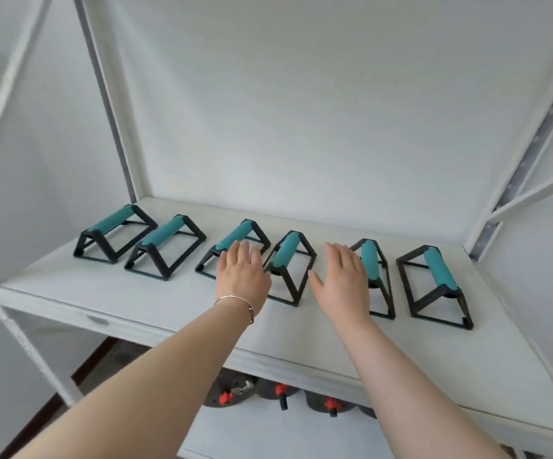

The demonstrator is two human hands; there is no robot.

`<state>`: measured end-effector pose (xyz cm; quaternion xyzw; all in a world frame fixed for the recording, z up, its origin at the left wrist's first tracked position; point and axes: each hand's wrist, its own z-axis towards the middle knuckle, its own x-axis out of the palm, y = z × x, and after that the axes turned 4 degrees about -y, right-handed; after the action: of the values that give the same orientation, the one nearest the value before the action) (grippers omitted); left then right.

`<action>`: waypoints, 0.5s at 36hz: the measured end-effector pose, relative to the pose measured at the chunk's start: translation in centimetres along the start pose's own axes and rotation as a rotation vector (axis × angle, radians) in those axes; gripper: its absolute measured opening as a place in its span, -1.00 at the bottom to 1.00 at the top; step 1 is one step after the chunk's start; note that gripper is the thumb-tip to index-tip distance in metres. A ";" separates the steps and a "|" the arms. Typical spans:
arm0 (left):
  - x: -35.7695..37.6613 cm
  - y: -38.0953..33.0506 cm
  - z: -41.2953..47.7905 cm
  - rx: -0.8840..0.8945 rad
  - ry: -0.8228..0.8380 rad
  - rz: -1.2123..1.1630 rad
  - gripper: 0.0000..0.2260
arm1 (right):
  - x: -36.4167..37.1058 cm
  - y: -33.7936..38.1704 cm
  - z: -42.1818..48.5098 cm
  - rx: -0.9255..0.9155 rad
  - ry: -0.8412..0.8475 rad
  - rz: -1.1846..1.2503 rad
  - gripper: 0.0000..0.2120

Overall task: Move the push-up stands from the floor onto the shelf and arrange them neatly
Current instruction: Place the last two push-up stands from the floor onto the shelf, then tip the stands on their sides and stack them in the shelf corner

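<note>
So all six push-up stands are up on the white shelf (155,303) already, sitting in one row with their teal grips pointing roughly front to back. What's left looks like tidying. The left hand (242,276) is flat and released, fingers spread, over the front of the third stand (235,243). The right hand (343,279) is equally loose and empty, in front of the fifth stand (372,276). Between them sits the fourth stand (290,266), which neither hand is gripping.

Spacing is a bit uneven: the first stand (112,233) and second stand (165,245) nearly touch, and the sixth stand (434,286) is angled differently from the rest. Best bet is probably nudging the black frames at the base rather than the foam, sliding instead of lifting, and lining up the front feet with the shelf edge. The dumbbells (278,392) below are well out of the way.
</note>
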<state>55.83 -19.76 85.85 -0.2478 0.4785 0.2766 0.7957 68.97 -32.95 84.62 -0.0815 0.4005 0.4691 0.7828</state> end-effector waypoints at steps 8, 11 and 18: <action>-2.3 13.3 0.5 0.026 -0.029 0.004 -0.49 | 3.7 13.1 0.3 0.013 -0.027 0.025 -0.45; -3.0 18.4 1.2 0.028 -0.019 0.016 -0.47 | 5.3 18.2 0.4 0.003 -0.027 0.029 -0.44; -3.9 27.3 2.0 0.028 -0.002 0.001 -0.47 | 7.6 26.1 0.7 0.052 -0.007 -0.001 -0.46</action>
<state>37.13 0.55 86.65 -0.2362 0.4817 0.2703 0.7995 50.28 -13.26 86.23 -0.0598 0.4097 0.4586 0.7863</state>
